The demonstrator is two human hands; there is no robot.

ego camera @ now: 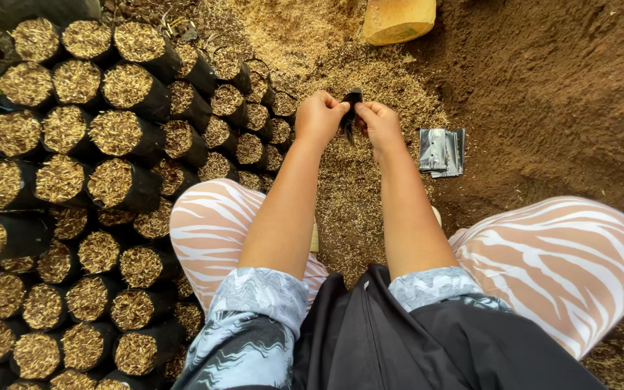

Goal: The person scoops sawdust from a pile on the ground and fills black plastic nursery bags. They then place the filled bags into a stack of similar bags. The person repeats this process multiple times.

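Fingers (pixel 337 108) of both hands are pinching closed on one small black plastic bag (pixel 352 108), which is hanging between the fingertips, above a strip of pale husk litter (pixel 348 195) on the ground. The left hand (pixel 319 119) is gripping the bag's left edge with fingers curled tight; the right hand (pixel 379 124) is gripping its right edge in the same narrow pinch, and the two hands are sitting just beside each other. To the right of the fingers, near but apart, a flat stack of empty bags (pixel 442 152), black and glossy, is lying on dark brown soil (pixel 557 94). To the left of the fingers, rows of filled black bags (pixel 120 137), upright and topped with husk, are standing packed against one another. Beyond the fingertips, an overturned yellowish container (pixel 397 18) is lying at the upper edge of the view. Nearer than the fingers, knees in striped pink and white trousers (pixel 565 260) are flanking both forearms.
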